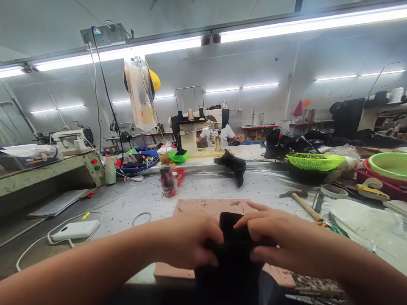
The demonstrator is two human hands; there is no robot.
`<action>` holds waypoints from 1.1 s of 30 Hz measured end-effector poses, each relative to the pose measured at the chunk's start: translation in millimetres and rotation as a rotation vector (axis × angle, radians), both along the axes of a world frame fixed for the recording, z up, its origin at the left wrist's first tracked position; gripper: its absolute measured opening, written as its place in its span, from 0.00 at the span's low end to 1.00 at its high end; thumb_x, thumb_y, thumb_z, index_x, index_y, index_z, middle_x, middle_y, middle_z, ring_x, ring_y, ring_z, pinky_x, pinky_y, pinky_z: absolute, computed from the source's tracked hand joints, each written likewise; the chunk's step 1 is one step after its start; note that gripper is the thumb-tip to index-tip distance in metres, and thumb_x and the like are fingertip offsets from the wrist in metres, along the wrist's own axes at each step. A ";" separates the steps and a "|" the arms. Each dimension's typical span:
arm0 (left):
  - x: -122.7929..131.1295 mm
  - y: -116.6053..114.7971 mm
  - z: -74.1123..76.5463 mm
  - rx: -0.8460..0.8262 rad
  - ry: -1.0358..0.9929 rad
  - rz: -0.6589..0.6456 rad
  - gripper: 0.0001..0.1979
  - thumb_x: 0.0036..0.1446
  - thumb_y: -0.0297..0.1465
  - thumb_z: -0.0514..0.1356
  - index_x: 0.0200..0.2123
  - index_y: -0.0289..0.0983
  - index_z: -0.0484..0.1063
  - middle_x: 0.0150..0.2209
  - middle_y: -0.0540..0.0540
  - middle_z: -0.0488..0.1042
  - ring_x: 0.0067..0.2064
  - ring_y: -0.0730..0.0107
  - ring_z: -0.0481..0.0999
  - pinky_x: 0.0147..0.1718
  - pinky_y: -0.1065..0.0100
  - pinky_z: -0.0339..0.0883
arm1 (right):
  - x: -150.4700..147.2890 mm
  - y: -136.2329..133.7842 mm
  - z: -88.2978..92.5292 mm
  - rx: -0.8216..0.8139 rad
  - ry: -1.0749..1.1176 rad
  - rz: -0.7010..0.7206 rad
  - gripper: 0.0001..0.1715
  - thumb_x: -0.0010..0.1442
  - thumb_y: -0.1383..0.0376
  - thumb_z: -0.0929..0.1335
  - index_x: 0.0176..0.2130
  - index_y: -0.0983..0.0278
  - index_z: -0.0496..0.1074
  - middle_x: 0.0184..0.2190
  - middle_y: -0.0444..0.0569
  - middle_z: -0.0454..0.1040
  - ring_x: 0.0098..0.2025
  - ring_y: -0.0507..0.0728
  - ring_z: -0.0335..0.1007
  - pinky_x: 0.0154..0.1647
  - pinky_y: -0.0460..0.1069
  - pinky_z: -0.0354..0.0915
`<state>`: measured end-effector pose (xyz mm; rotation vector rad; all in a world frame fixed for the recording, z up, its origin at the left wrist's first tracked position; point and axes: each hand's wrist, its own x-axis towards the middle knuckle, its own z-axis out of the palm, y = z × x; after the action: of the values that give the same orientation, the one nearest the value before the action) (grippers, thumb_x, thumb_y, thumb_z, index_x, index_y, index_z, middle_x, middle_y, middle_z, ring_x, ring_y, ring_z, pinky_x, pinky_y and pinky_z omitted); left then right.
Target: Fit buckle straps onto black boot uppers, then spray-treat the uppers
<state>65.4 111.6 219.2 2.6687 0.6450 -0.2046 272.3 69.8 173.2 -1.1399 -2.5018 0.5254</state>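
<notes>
A soft black piece, apparently a boot upper (229, 254), stands in front of me over a pink board (219, 206). Its lower part merges with dark shapes at the bottom edge. My left hand (193, 241) is closed, with the thumb and curled fingers gripping its left side. On the opposite side my right hand (270, 233) pinches the material between thumb and fingers, one fingertip lying near the top flap. Beyond the board a similar black boot upper (233, 165) lies on the grey worktable (203, 186).
To the right lie a hammer (305, 205), a tape roll (333, 191) and a green basket (314, 162). A white power bank (76, 229) with a cable is at left. Behind the table, a person in a white shirt (225, 133) sits at a sewing machine (197, 133).
</notes>
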 end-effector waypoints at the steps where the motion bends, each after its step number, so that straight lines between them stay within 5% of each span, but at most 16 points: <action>1: -2.3 1.1 -1.9 -0.042 -0.011 0.024 0.07 0.46 0.22 0.63 0.23 0.35 0.67 0.27 0.54 0.66 0.31 0.76 0.65 0.28 0.75 0.56 | 3.2 0.2 -0.6 -0.015 0.011 0.007 0.09 0.55 0.68 0.66 0.24 0.62 0.62 0.31 0.38 0.70 0.35 0.50 0.68 0.64 0.59 0.35; 6: -5.3 4.3 -7.9 -0.187 0.100 0.093 0.06 0.47 0.21 0.61 0.30 0.35 0.70 0.31 0.53 0.69 0.34 0.72 0.68 0.33 0.73 0.60 | 1.0 -4.6 -4.0 -0.016 0.040 0.006 0.10 0.55 0.69 0.65 0.23 0.62 0.61 0.30 0.38 0.69 0.36 0.49 0.67 0.64 0.60 0.30; 13: 4.2 12.2 -3.6 -0.290 0.232 0.007 0.24 0.46 0.18 0.61 0.47 0.38 0.65 0.36 0.52 0.69 0.38 0.70 0.69 0.35 0.72 0.62 | -10.3 -10.1 -8.9 0.133 0.010 -0.045 0.13 0.57 0.69 0.62 0.22 0.62 0.55 0.21 0.38 0.63 0.28 0.49 0.66 0.64 0.60 0.40; 18: 14.8 9.3 -0.1 -0.067 0.018 -0.090 0.12 0.46 0.21 0.63 0.36 0.36 0.70 0.35 0.50 0.68 0.40 0.68 0.68 0.37 0.71 0.61 | -9.4 -16.7 -11.3 0.388 0.038 -0.093 0.11 0.55 0.72 0.61 0.24 0.61 0.57 0.22 0.40 0.65 0.26 0.51 0.66 0.60 0.63 0.50; 22: 10.9 9.8 -11.3 -0.101 -0.108 -0.009 0.06 0.46 0.21 0.64 0.26 0.34 0.69 0.30 0.52 0.66 0.36 0.72 0.68 0.35 0.73 0.60 | -0.6 -18.6 -6.3 0.271 -0.052 -0.082 0.12 0.54 0.70 0.65 0.23 0.62 0.57 0.31 0.42 0.71 0.31 0.53 0.70 0.59 0.70 0.45; 30: -1.9 24.0 -28.3 -0.476 -0.079 0.041 0.06 0.46 0.21 0.60 0.30 0.34 0.67 0.27 0.54 0.63 0.31 0.74 0.65 0.30 0.74 0.59 | -1.3 -10.8 -20.1 0.331 -0.041 -0.118 0.12 0.58 0.69 0.62 0.25 0.61 0.55 0.22 0.39 0.64 0.27 0.51 0.67 0.59 0.67 0.49; 33: 3.1 26.0 -19.3 -0.415 0.051 -0.012 0.16 0.45 0.21 0.61 0.40 0.36 0.66 0.30 0.53 0.66 0.33 0.72 0.66 0.31 0.73 0.60 | -6.8 -10.8 -25.9 0.378 -0.022 -0.105 0.11 0.59 0.69 0.61 0.25 0.61 0.57 0.21 0.39 0.63 0.25 0.51 0.65 0.59 0.64 0.51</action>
<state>68.4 137.6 199.9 2.2753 0.5340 -0.3674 265.5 59.0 147.3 -1.1193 -2.4039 0.0070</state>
